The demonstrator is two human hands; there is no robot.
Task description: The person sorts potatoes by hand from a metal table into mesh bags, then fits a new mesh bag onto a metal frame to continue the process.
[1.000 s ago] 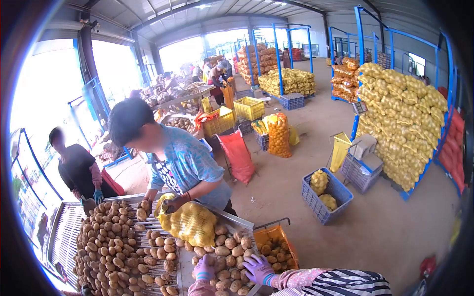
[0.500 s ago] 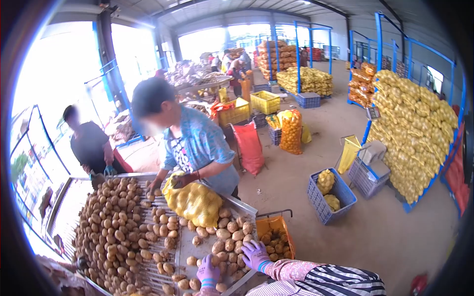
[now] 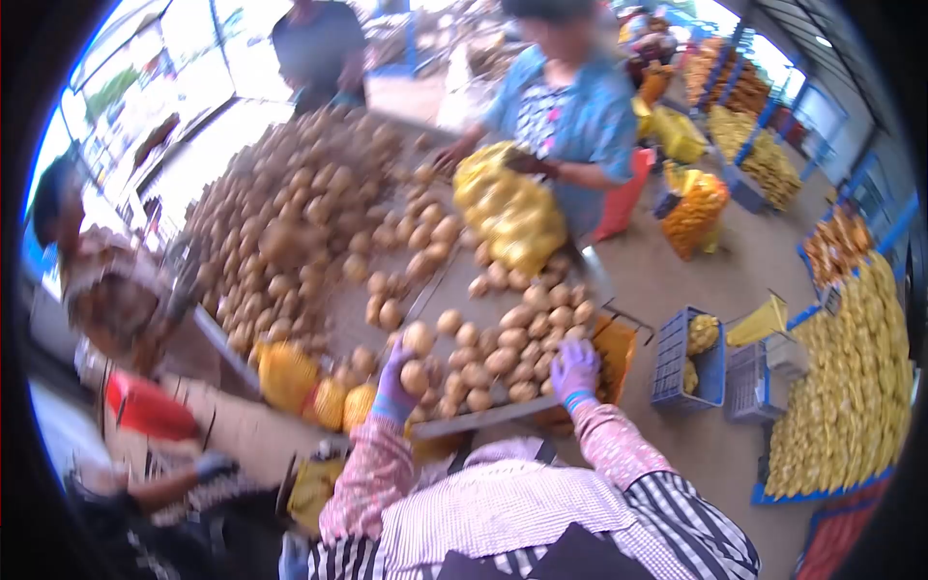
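Fingers of the left hand [image 3: 390, 391], purple glove: clamped on a potato [image 3: 414, 377]; a second potato [image 3: 418, 338] touches near the fingertips. Fingers of the right hand [image 3: 578, 372], same glove: spread apart, resting against the outer potatoes of the near pile; no grip seen.

Positions by clock, 12 at top of view. Left hand at 7, right hand at 4. Near pile [image 3: 503, 360] at 5, between the two hands, loose on the metal table [image 3: 454, 293]. Large heap [image 3: 280, 227] at 10, same table; a loose scatter of potatoes links the two.

At 1: yellow net bag [image 3: 510, 213], filled, lying tilted on the table. A co-worker in a blue shirt [image 3: 601, 126] stands behind it, one dark-gloved hand [image 3: 529, 162] on its upper end. At 11: second person, dark top [image 3: 319, 48], beyond the large heap.

At 8: yellow bags [image 3: 288, 375] along the table's near edge. At 4: orange container [image 3: 616, 353], just beside the right hand. Between 3 and 4: blue crate [image 3: 713, 372] on the floor, bagged potatoes inside; farther out, a tall stack of yellow bags [image 3: 846, 387].
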